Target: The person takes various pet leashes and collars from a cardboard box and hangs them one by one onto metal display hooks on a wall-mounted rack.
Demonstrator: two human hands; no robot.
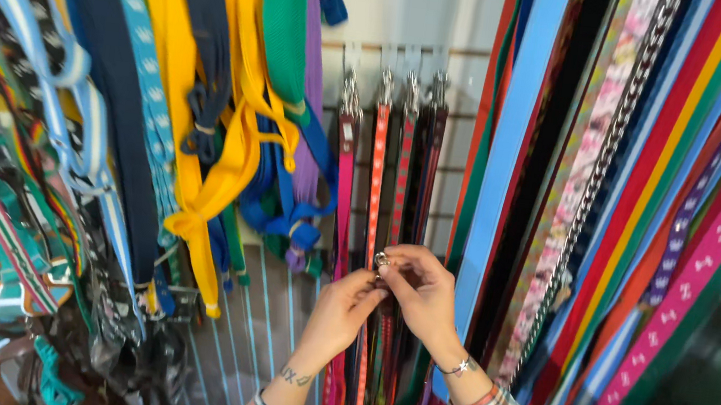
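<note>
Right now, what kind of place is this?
Probably a pet shop's leash aisle. Colourful leashes hang from a slotted wall, a chain lead hangs among straps, and both hands finger a clip.

No packages, signs or screens anywhere around the hanging leashes [387, 169]. Only small pale hang tabs [395, 57] directly above them (too small to tell more).

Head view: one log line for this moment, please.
left hand pinching metal clip | right hand pinching same clip | hanging leashes behind

Yellow straps [207, 122], light blue strap [506, 156], chain leash [601, 157], pink bone-print strap [718, 243]
</note>
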